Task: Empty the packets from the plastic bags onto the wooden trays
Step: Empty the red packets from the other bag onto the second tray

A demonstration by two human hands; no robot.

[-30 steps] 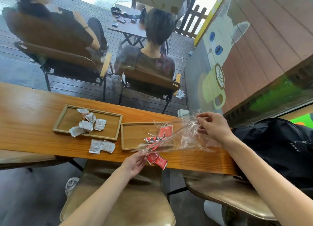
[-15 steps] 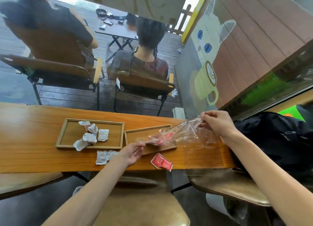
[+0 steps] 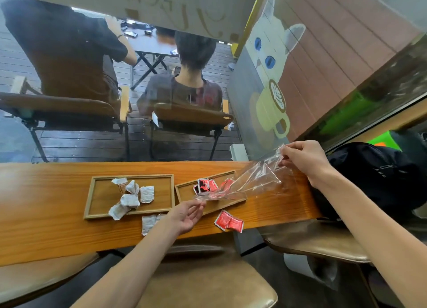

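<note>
A clear plastic bag (image 3: 256, 180) slants down over the right wooden tray (image 3: 184, 191). My right hand (image 3: 302, 158) pinches its raised closed end. My left hand (image 3: 187, 214) pinches the bag's low mouth at the tray's near edge. Several red packets (image 3: 205, 185) lie on the right tray, some still under the plastic. Two red packets (image 3: 228, 221) lie on the counter in front of that tray. The left wooden tray (image 3: 101, 192) holds several white packets (image 3: 131, 195). Two more white packets (image 3: 149, 223) sit on the counter beside my left wrist.
The long wooden counter (image 3: 46, 215) runs along a window. A black backpack (image 3: 374, 176) rests at its right end. Tan stools (image 3: 208, 280) stand below the counter. Beyond the glass, two people sit on chairs on a deck.
My right hand has lifted the bag's closed end and red packets have slid out onto the right tray. The view has tilted, so the counter sits lower in the frame.
</note>
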